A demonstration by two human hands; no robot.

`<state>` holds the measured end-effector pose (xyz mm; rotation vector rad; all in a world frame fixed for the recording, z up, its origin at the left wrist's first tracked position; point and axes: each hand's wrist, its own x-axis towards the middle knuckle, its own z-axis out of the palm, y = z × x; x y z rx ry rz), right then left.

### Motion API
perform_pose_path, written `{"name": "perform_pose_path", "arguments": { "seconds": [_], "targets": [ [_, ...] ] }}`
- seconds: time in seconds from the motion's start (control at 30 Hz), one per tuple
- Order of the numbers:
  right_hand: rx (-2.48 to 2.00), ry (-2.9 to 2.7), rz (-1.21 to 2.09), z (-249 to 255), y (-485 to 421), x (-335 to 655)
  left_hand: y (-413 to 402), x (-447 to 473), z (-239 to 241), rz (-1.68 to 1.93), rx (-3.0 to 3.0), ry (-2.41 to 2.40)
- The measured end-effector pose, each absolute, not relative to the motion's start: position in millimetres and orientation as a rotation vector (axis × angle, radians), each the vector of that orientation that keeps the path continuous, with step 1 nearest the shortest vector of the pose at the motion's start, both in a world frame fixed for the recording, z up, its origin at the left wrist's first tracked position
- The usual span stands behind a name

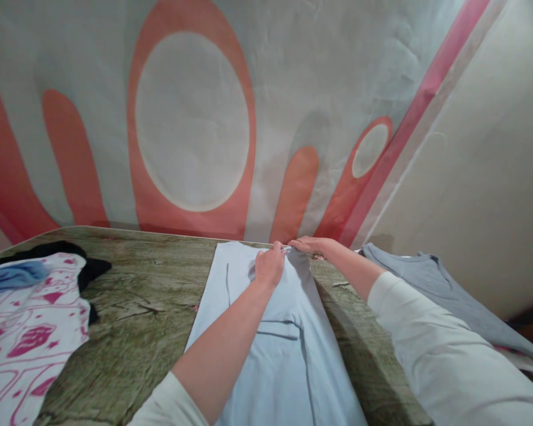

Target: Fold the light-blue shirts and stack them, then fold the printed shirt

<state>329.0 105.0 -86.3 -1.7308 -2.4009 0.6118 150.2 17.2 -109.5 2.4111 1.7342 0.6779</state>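
A pale blue garment point(266, 367) lies lengthwise on the wooden-patterned table, folded in layers, its far end near the table's back edge. Whether it is a shirt or another piece, I cannot tell. My left hand point(270, 266) is closed at the far end, pinching a bit of the cloth between thumb and fingers. Just to its right, my right hand point(313, 244) reaches in from the side, its fingertips closed on the same far edge. A small bunched fold stands up between the two hands. The fingertips themselves are partly hidden.
On the left lie a white garment with pink print point(35, 337), a blue cloth point(13, 277) and a black cloth point(95, 269). A grey sleeveless top point(426, 284) lies on the right. The table point(146, 331) backs onto a wall covering point(270, 77) with orange shapes.
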Motion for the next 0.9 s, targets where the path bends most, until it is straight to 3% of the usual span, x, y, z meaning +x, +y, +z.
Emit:
{"name": "perform_pose_path", "arguments": {
  "seconds": [0.4,0.77,0.9],
  "targets": [
    [-1.773,-2.605,0.274,-93,111,345,22,149,-123,0.673,2.423,1.788],
    [-1.822,-2.392,0.526,-97,107,362,22,147,-121,0.729,2.487,1.803],
    [-1.795,-2.344,0.552,-103,103,358,16,157,-121,0.659,2.672,1.571]
  ]
}}
